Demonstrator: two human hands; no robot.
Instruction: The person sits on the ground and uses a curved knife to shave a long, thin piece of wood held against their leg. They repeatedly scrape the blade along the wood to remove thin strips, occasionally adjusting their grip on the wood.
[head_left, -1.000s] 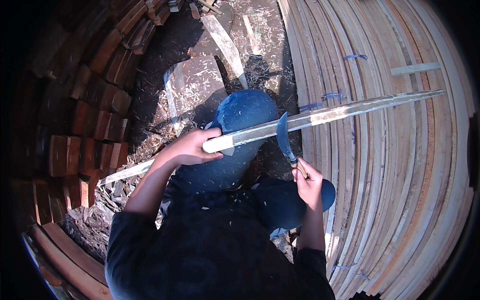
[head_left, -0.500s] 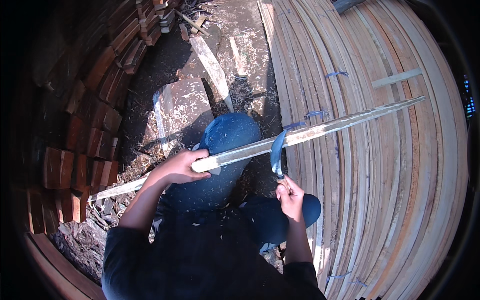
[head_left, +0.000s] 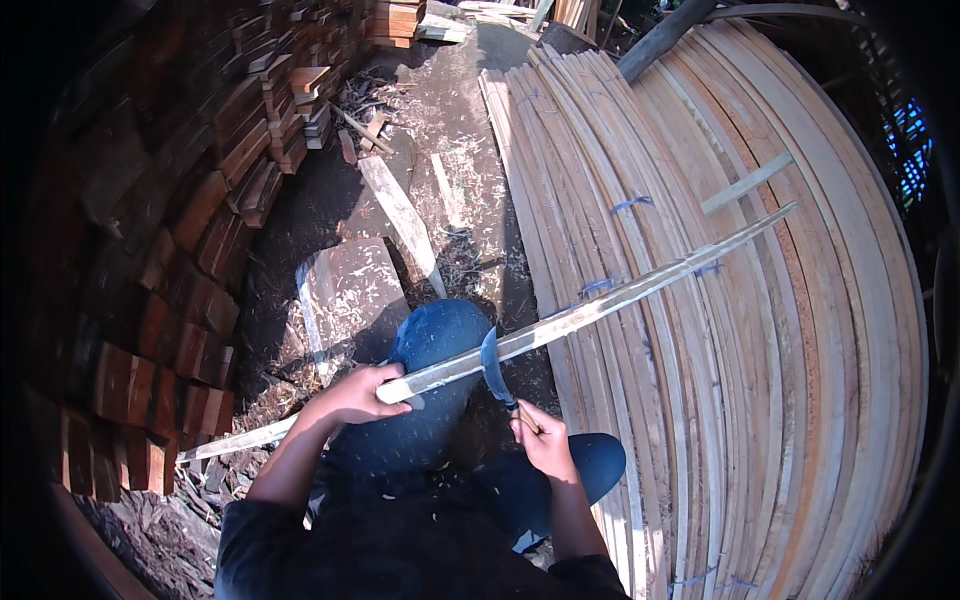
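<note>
Across my raised knee, in blue jeans, lies a long pale wooden pole [head_left: 600, 312], its narrow tip pointing up to the right over stacked boards. My left hand [head_left: 360, 396] is wrapped round the pole's near, thicker end. In my right hand [head_left: 544, 440] is the handle of a curved knife [head_left: 494, 368], a sickle-like dark blade. Its blade stands against the pole just right of the knee, crossing the wood. Pale shavings speckle my jeans and dark shirt.
Long sawn boards [head_left: 700, 400] lie stacked along the right, with blue ties and a short loose slat [head_left: 747, 183] on top. Stacked reddish timber [head_left: 140, 385] walls the left. A flat wood slab [head_left: 352, 285], a pale offcut [head_left: 400, 210] and scattered shavings lie on the ground ahead.
The knife has slid along the pole toward my left hand and knee, its blade tilting leftward. The view has tipped up, showing more ground ahead. My left hand keeps its hold.
</note>
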